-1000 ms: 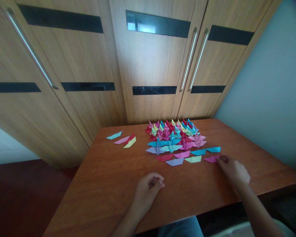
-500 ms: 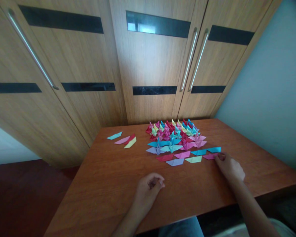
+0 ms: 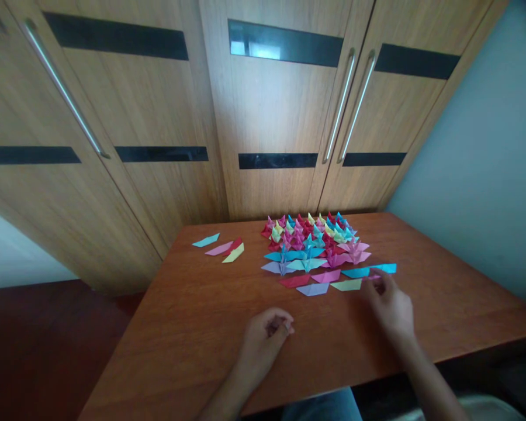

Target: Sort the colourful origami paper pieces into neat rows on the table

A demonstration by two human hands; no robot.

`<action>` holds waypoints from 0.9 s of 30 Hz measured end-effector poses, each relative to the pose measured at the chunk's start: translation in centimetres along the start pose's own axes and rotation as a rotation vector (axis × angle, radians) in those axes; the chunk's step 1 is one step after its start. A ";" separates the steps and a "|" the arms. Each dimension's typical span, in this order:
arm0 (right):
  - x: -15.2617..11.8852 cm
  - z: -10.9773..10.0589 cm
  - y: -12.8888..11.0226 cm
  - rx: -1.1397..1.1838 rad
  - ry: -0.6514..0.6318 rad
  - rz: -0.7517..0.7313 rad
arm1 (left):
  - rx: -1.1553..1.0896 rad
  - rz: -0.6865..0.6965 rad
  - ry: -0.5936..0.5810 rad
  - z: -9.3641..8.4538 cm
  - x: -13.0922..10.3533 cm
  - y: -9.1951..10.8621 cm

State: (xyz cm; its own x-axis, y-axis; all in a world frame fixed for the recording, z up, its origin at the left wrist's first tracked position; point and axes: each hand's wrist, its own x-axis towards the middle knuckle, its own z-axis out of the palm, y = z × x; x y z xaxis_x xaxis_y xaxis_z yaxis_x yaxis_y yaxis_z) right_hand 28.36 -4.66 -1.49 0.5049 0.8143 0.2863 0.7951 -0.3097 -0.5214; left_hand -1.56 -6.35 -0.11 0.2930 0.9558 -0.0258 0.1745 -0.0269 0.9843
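My right hand (image 3: 391, 307) hovers at the right end of the rows of folded paper, somewhat blurred. Its thumb and fingers look apart, with nothing visible between them. Behind those fingers lies a pink folded paper strip, mostly hidden, below two blue strips (image 3: 355, 272). To its left are a pale green strip (image 3: 346, 285), a lilac strip (image 3: 313, 289), a red strip (image 3: 295, 281) and another pink strip (image 3: 326, 276). My left hand (image 3: 265, 339) rests on the table nearer to me, fingers curled and fingertips together, with nothing visible in it.
Several colourful origami cranes (image 3: 307, 240) stand in close rows at the back of the wooden table (image 3: 193, 327). At the back left lie a light blue strip (image 3: 206, 240), a pink strip (image 3: 218, 249), a red one and a yellow one (image 3: 234, 253). Wooden cupboard doors (image 3: 276, 111) rise behind.
My right hand has moved left and off the pink strip at the row's right end, its fingers parting. My left hand stays put. The view has shifted slightly.
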 end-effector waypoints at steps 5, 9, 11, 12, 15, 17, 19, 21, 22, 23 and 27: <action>-5.6 3.1 -7.8 0.334 -0.231 -0.332 | -0.045 0.021 -0.030 -0.3 0.4 -0.8; -8.0 4.5 -11.5 0.385 -0.374 -0.434 | -0.003 -0.003 -0.019 -2.2 1.1 -0.8; -8.5 4.7 -12.1 0.376 -0.415 -0.441 | 0.236 0.039 0.052 -4.0 1.7 -0.4; -8.6 4.7 -12.1 0.373 -0.426 -0.444 | 0.408 0.075 0.096 -5.1 2.0 -0.2; -8.9 4.6 -12.0 0.365 -0.452 -0.458 | 0.893 0.134 0.232 -8.2 3.6 0.5; -8.9 4.6 -11.8 0.366 -0.466 -0.462 | 1.074 0.111 0.292 -9.7 5.1 0.6; -8.9 4.6 -11.8 0.376 -0.471 -0.457 | 1.176 0.093 0.318 -10.7 6.8 0.4; -8.9 4.6 -11.9 0.396 -0.471 -0.447 | 1.243 0.098 0.308 -11.1 8.5 0.1; -8.8 4.6 -12.0 0.404 -0.469 -0.442 | 1.266 0.103 0.295 -11.2 9.3 0.0; -8.8 4.5 -12.0 0.411 -0.467 -0.437 | 1.283 0.109 0.281 -11.1 9.9 -0.1; -8.8 4.3 -12.0 0.435 -0.478 -0.444 | 1.305 0.122 0.251 -10.5 11.3 -0.4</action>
State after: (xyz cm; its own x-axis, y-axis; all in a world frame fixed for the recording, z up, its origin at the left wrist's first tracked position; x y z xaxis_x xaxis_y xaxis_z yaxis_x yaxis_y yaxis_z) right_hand 12.93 -5.96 -1.23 -0.1080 0.9704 0.2161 0.6357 0.2346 -0.7354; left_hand -8.23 7.54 1.03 0.2158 0.9510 0.2214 0.9669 -0.2397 0.0874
